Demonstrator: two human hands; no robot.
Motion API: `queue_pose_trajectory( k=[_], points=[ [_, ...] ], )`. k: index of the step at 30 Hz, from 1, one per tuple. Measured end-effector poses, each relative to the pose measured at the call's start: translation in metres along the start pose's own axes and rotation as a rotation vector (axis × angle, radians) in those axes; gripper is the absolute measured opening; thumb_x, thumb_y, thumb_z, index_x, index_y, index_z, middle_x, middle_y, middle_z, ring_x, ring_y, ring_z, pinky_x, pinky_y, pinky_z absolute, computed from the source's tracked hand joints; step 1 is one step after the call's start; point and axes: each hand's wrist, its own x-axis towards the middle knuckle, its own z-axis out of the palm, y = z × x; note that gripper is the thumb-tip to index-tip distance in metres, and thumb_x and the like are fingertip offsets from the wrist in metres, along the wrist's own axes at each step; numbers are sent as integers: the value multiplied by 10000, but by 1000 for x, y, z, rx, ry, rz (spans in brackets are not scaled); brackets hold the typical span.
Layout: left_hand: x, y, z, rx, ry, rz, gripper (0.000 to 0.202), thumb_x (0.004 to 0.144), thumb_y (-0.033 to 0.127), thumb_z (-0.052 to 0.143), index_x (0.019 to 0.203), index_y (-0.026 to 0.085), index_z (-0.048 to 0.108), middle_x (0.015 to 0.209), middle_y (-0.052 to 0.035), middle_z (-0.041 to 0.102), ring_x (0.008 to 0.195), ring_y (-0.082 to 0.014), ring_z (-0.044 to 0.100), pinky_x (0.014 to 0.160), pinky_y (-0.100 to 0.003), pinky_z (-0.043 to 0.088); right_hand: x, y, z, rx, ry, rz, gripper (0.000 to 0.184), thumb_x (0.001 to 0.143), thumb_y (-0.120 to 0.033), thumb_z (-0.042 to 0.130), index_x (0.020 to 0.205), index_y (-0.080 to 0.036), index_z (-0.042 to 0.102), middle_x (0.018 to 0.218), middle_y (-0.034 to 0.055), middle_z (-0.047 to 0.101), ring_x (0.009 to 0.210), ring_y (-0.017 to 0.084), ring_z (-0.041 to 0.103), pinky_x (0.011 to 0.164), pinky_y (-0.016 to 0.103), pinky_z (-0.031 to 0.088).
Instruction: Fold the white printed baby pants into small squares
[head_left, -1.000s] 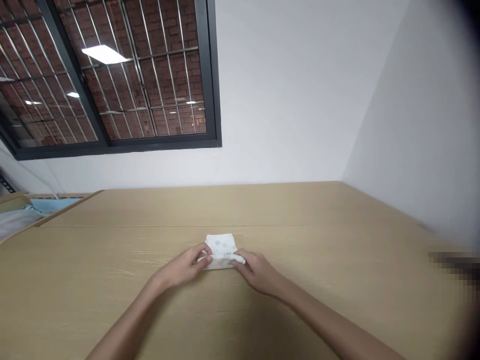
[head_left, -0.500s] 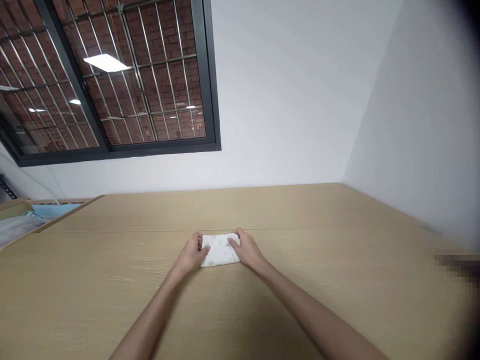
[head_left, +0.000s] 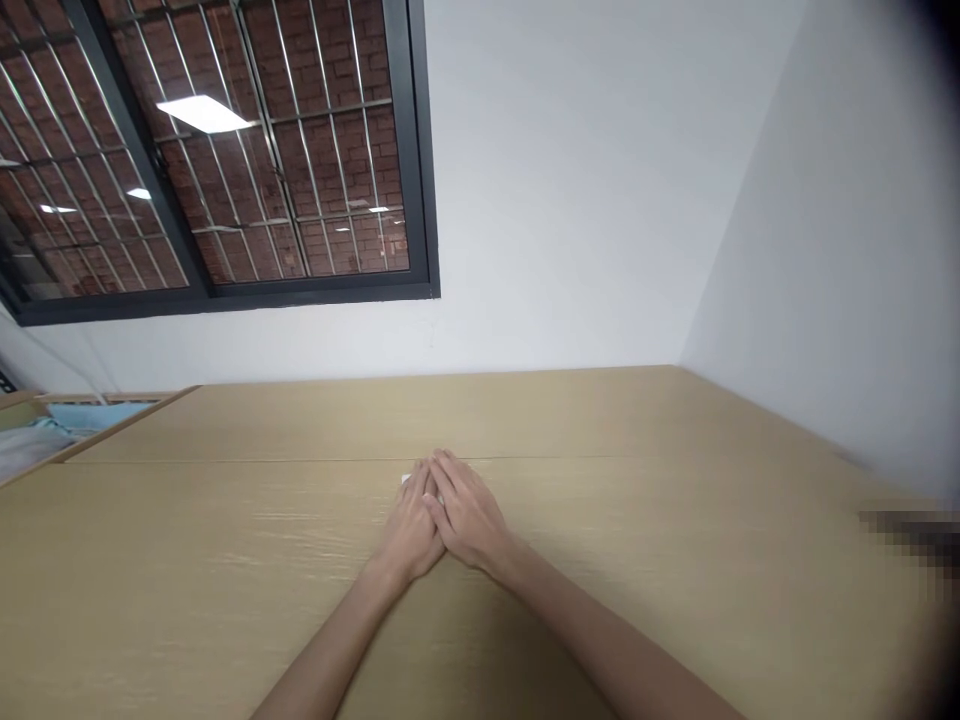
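Note:
Beneath my two hands lies a folded white cloth (head_left: 406, 478) on the wooden tabletop (head_left: 600, 520); only a small white corner shows past the left fingers. My left hand (head_left: 411, 522) rests flat over it, palm down with fingers stretched forward. My right hand (head_left: 466, 512) is flat too, its fingertips meeting those of the left and its thumb lying across the left hand's edge. Most of the cloth is hidden under the palms.
At the far left, a wood-edged compartment (head_left: 112, 430) holds pale blue and white fabric (head_left: 34, 440). White walls (head_left: 555, 200) border the tabletop at the back and right. A dark-framed, barred window (head_left: 322, 290) is above. A pixelated dark shape (head_left: 911, 530) appears at the right edge.
Both hands have let go of the cloth's side edges and come together flat on top of it, covering nearly all of it. The view has shifted slightly.

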Motion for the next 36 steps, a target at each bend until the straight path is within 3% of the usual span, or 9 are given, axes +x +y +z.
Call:
queue_pose_trajectory(
  k=[6, 10, 13, 20, 26, 29, 31, 33, 36],
  points=[
    [-4, 0, 7, 60, -154, 52, 647, 951, 264, 417, 1574, 163, 274, 1650, -123, 217, 1536, -286, 163, 1250, -491, 176, -9, 5, 17, 27, -179, 15, 562, 1071, -419, 269, 1549, -143, 370, 1597, 117, 378, 1486, 265, 327, 1225, 489, 254],
    [-7, -1, 3, 83, -180, -12, 671, 974, 305, 362, 1586, 94, 187, 1658, -141, 146, 1545, -269, 90, 1259, -481, 146, -12, 10, 18, -11, -222, 110, 586, 1063, -462, 260, 1577, -185, 315, 1615, 88, 349, 1498, 295, 295, 1214, 527, 250],
    [-11, -4, -1, 91, -187, -47, 714, 989, 398, 349, 1573, 27, 173, 1653, -171, 123, 1546, -269, 58, 1263, -485, 121, -13, 14, 16, -23, -262, 140, 617, 1059, -483, 241, 1569, -147, 327, 1623, 100, 327, 1505, 287, 277, 1215, 504, 252],
    [-22, -15, -4, 88, -180, -138, 921, 976, 684, 280, 1571, -3, 127, 1641, -227, 105, 1538, -319, 73, 1246, -515, 175, -13, 19, 15, -26, -300, 216, 724, 1042, -543, 241, 1570, -51, 281, 1635, 172, 252, 1525, 297, 226, 1223, 496, 242],
    [-30, -13, -3, 162, -18, -97, 973, 941, 709, 374, 1546, -28, 180, 1602, -313, 206, 1528, -380, 125, 1213, -570, 209, -12, 28, 12, -15, -294, 260, 775, 1037, -545, 249, 1550, 35, 253, 1614, 271, 238, 1522, 349, 209, 1201, 531, 254],
    [-29, -3, -15, 205, 28, 7, 882, 952, 651, 425, 1549, 37, 216, 1602, -270, 271, 1511, -396, 199, 1185, -585, 237, -6, 28, -1, -15, -214, 176, 711, 1035, -537, 291, 1549, -46, 304, 1616, 251, 274, 1506, 364, 232, 1175, 556, 259],
    [-27, 4, -24, 209, 5, 38, 777, 956, 603, 462, 1506, 72, 319, 1534, -241, 408, 1435, -400, 346, 1140, -572, 296, -1, 27, -13, 25, -202, 106, 642, 1032, -523, 330, 1528, -115, 361, 1563, 223, 386, 1445, 349, 331, 1144, 532, 295],
    [-24, 10, -31, 204, -13, 37, 664, 950, 561, 500, 1419, 96, 428, 1411, -217, 527, 1303, -389, 476, 1073, -552, 355, 4, 26, -25, 91, -253, 65, 586, 1024, -507, 378, 1492, -156, 410, 1461, 192, 503, 1348, 320, 435, 1108, 490, 333],
    [-21, 12, -34, 176, -28, 28, 566, 928, 527, 549, 1307, 109, 500, 1315, -202, 570, 1171, -369, 544, 1009, -531, 389, 8, 30, -36, 160, -380, 59, 587, 966, -529, 505, 1434, -176, 469, 1380, 163, 568, 1260, 319, 500, 1070, 480, 359]
  ],
)
